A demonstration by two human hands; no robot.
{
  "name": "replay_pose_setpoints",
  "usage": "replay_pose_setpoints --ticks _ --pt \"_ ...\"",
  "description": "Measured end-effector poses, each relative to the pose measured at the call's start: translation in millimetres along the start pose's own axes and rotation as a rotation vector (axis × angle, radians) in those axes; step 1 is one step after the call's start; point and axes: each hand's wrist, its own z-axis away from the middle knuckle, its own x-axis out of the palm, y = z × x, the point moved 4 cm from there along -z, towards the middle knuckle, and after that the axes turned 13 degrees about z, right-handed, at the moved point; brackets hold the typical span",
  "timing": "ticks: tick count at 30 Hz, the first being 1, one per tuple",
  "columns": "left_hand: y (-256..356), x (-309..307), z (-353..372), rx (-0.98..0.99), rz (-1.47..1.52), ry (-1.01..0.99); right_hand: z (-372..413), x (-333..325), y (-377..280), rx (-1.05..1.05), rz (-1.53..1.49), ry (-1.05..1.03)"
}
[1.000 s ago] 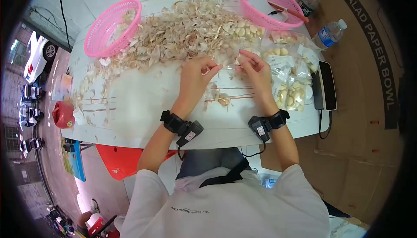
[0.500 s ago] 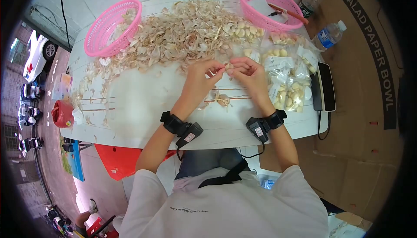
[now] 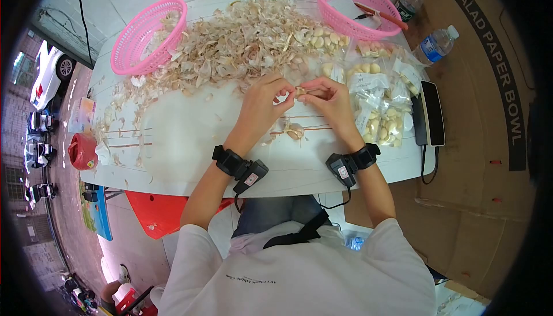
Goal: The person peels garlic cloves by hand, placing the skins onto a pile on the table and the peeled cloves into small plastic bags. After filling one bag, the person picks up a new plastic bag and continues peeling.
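Note:
Between the fingertips of both hands, just in front of the skin heap, is a small garlic clove. My left hand pinches it from the left, my right hand from the right; the fingers partly hide it. On the table below my hands lies a partly broken garlic bulb with loose bits of skin. Beyond my hands spreads a large heap of garlic skins. Peeled garlic cloves sit at the heap's right edge. Clear bags of peeled cloves with white labels lie right of my right hand.
Pink baskets stand at the back left and back right. Two water bottles and a phone line the right side, beside a large cardboard sheet. A red container is at the left edge.
Both hands stay pinched together at nearly the same spot. My right fingers have curled in slightly, and the clove has shifted a little to the left.

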Motion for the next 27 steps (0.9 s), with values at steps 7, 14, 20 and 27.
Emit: replay_pose_setpoints --ticks 7,14,20,27 --pt "6 1 0 0.007 -0.077 0.005 0 1 -5 -0.029 -0.052 -0.042" --pt "8 2 1 -0.030 -0.028 0.052 0 1 -9 -0.039 -0.087 -0.041" --pt "-10 -23 -4 -0.044 0.031 0.222 -1 -13 -18 -0.033 -0.120 0.005" --pt "-17 -32 -4 -0.082 -0.180 0.217 -3 -17 -16 -0.027 -0.235 -0.004"
